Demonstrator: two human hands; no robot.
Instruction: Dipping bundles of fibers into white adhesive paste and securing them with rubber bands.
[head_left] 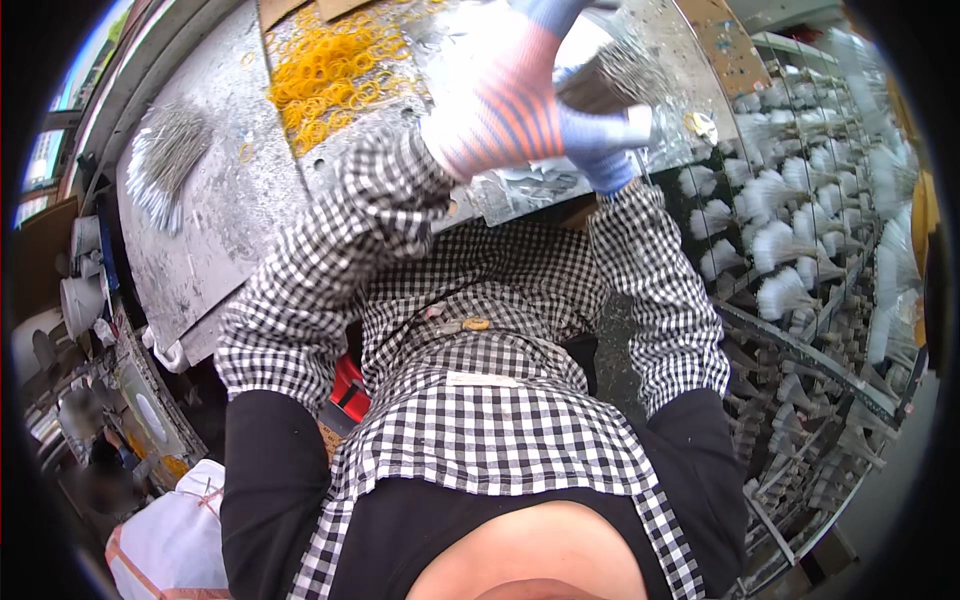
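My left hand (505,112), in a white glove striped orange and blue, reaches over the work table (225,230) with its fingers stretched toward the far edge and the thumb apart. Beyond the gap between thumb and fingers shows a bundle of thin grey metal wires (618,78). I cannot tell whether the hand touches it. My right hand (607,172), in a blue glove, is close under the left thumb, its fingers mostly hidden. A small white piece (638,127) shows beside it; whether it is held is unclear.
Yellow rubber bands (335,85) are heaped on the far table. A bundle of thin wires with white ends (170,165) lies at its left. To the right, a metal rack (840,365) holds several white-tipped bundles (785,240). A white sack (175,535) stands at lower left.
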